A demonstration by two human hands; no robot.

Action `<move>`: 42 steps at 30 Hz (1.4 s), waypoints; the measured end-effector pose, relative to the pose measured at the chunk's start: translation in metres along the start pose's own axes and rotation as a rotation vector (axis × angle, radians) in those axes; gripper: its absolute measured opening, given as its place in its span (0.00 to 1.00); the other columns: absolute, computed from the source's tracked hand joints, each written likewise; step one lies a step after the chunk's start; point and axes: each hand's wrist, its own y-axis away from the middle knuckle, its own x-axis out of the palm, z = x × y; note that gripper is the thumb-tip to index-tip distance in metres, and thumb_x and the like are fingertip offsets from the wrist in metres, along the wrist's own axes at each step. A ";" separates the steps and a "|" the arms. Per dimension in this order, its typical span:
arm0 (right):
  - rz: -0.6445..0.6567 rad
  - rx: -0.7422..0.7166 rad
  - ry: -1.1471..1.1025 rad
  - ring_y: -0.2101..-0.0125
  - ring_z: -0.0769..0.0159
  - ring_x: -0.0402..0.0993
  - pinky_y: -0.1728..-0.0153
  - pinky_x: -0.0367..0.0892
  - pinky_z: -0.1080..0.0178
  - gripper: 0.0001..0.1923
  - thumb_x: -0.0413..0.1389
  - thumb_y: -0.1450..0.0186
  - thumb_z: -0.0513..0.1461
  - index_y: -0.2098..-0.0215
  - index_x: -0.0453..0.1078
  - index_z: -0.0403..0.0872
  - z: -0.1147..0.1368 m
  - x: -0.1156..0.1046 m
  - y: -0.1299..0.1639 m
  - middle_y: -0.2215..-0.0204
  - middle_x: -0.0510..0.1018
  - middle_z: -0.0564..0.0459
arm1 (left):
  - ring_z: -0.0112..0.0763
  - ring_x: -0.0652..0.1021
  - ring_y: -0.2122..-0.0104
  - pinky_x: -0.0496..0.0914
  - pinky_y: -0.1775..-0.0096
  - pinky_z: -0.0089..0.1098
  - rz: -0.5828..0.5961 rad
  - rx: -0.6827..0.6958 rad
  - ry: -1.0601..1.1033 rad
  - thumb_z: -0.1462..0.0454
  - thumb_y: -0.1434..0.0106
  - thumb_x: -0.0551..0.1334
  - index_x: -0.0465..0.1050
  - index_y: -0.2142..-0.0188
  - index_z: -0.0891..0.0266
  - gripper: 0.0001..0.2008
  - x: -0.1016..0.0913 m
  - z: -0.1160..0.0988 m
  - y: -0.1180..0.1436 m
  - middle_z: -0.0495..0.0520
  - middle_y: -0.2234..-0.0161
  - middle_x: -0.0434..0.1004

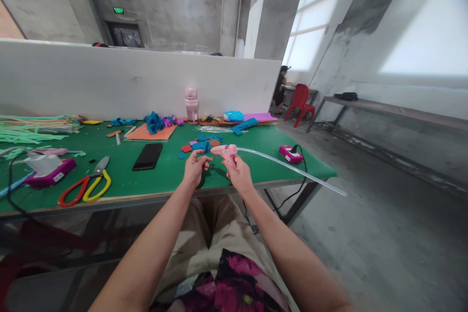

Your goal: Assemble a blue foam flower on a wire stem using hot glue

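My right hand point(237, 169) grips a pink glue gun point(224, 150) over the front edge of the green table point(161, 175). A long clear glue stick point(292, 168) sticks out of the gun's back, reaching right past the table's edge. My left hand point(194, 165) pinches a small piece at the gun's nozzle; what the piece is cannot be made out. Blue, red and orange foam scraps point(200, 145) lie just behind both hands.
A black phone point(147, 156) lies left of the hands. Red and yellow-handled scissors point(86, 185) and a magenta box point(49, 174) sit at front left. A pink bottle point(191, 104), foam flowers point(155, 122), green sticks point(29, 129), a magenta power strip point(290, 154). A seated person point(281, 88) is far behind.
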 end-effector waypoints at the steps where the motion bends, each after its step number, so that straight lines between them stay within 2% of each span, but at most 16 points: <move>1: -0.006 -0.003 0.000 0.84 0.68 0.65 0.79 0.60 0.68 0.15 0.48 0.41 0.47 0.62 0.65 0.46 -0.001 0.000 0.000 0.83 0.69 0.57 | 0.20 0.68 0.85 0.58 0.82 0.21 0.000 0.000 -0.001 0.64 0.53 0.62 0.61 0.65 0.61 0.15 0.000 0.000 0.000 0.48 0.79 0.74; 11: -0.019 0.007 0.007 0.76 0.65 0.69 0.77 0.61 0.67 0.15 0.49 0.42 0.46 0.60 0.66 0.46 -0.001 0.000 -0.001 0.77 0.73 0.52 | 0.20 0.67 0.85 0.59 0.82 0.21 0.003 0.004 0.001 0.65 0.52 0.62 0.61 0.65 0.61 0.15 0.000 0.001 0.000 0.48 0.79 0.74; 29: -0.043 -0.041 0.147 0.77 0.65 0.68 0.75 0.60 0.67 0.18 0.47 0.40 0.45 0.58 0.65 0.43 -0.001 0.000 -0.003 0.78 0.73 0.51 | 0.20 0.68 0.85 0.59 0.82 0.21 0.010 0.011 0.000 0.66 0.52 0.61 0.61 0.65 0.62 0.14 0.000 0.001 0.000 0.48 0.79 0.74; 42: -0.062 -0.058 0.141 0.75 0.64 0.69 0.73 0.62 0.66 0.18 0.47 0.40 0.45 0.58 0.66 0.42 -0.002 0.001 -0.003 0.76 0.74 0.50 | 0.20 0.68 0.85 0.59 0.82 0.21 0.007 0.006 -0.001 0.66 0.52 0.61 0.61 0.65 0.62 0.14 0.001 -0.001 0.000 0.48 0.79 0.74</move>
